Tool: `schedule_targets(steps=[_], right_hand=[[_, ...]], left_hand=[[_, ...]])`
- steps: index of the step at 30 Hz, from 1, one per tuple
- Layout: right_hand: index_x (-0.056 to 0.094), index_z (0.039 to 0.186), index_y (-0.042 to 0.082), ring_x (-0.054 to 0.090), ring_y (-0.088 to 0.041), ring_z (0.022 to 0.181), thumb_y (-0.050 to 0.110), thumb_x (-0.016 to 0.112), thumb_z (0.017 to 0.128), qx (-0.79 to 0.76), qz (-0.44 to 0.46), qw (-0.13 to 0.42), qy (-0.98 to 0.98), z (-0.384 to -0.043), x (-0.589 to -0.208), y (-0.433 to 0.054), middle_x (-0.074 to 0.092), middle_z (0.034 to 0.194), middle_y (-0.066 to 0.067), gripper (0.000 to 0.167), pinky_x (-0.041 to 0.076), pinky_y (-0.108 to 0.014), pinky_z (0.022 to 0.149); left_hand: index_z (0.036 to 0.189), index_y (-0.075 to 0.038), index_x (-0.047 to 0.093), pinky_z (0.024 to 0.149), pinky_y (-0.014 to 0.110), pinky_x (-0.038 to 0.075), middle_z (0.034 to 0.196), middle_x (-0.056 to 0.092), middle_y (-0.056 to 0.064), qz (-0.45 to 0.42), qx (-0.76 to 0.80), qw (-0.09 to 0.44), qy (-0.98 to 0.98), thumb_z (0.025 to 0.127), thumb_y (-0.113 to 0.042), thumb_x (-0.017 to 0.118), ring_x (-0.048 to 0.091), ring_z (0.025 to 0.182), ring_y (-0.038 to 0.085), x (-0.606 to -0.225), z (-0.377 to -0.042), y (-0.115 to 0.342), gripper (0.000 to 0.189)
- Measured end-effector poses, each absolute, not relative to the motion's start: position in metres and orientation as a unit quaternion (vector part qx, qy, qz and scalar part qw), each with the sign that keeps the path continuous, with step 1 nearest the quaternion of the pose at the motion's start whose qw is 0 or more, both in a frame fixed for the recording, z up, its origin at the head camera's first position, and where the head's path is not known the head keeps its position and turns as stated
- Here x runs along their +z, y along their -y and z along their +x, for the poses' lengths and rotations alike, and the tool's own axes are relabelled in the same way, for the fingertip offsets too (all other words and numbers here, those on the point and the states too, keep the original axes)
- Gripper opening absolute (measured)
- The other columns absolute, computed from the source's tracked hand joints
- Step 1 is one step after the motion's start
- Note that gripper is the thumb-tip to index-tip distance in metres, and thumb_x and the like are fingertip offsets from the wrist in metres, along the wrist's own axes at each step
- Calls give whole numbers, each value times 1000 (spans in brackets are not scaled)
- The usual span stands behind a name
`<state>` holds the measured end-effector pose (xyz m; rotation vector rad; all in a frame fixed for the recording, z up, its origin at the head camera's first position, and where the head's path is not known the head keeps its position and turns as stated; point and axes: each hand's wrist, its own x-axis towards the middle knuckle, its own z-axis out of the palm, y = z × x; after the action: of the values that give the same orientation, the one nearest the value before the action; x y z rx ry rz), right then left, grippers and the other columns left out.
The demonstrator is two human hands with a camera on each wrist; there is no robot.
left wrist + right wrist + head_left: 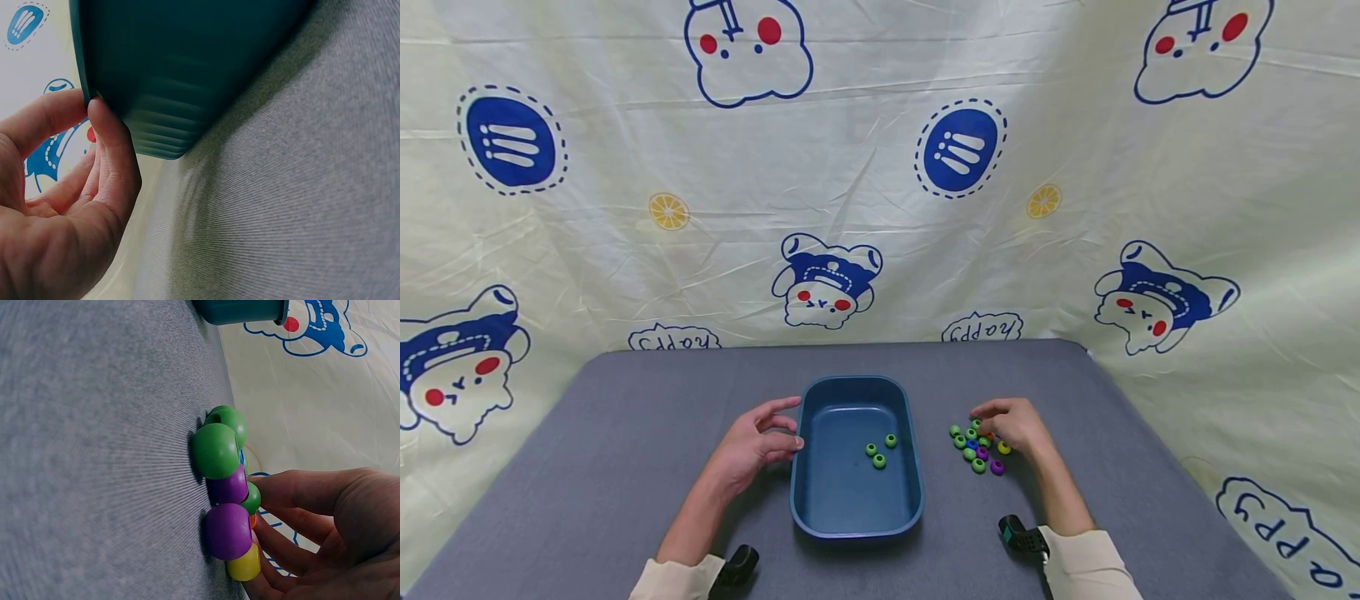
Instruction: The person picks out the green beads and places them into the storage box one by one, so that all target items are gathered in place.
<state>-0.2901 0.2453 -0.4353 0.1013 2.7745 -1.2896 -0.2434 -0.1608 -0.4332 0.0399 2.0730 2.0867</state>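
Observation:
A blue rectangular tray (856,512) rests on the table with several green beads (879,461) inside. At its left side my left hand (751,446) pinches the rim with thumb and fingertips; the left wrist view shows the tray wall (169,81) beside these fingers. Right of the tray, my right hand (1017,423) reaches down into a cluster of loose beads, mostly green. Seen from the right wrist, a green bead (251,499) lies between thumb and finger, partly hidden by purple beads (228,531). A yellow bead (244,564) sits just below.
Blue and orange beads also lie in the cluster, partly covered by the right hand. The grey cloth-covered table (647,433) ends at a printed curtain (880,183) behind. Dark bands (1021,535) are worn on both wrists.

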Motion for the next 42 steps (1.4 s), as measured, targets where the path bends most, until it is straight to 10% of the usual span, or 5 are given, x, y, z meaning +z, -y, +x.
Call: schedule_targets(steps=[42], right_hand=[[78,108,4,56,-21,86,6,71,81,-414,28,34,-909,-290,-438,-245,72,102,-12,28,41,-31,66]], left_hand=[[147,-6,49,77,30,61,109,62,18,10,711,100,-696,88,3,70,69,79,19,-434,-244,160,62]])
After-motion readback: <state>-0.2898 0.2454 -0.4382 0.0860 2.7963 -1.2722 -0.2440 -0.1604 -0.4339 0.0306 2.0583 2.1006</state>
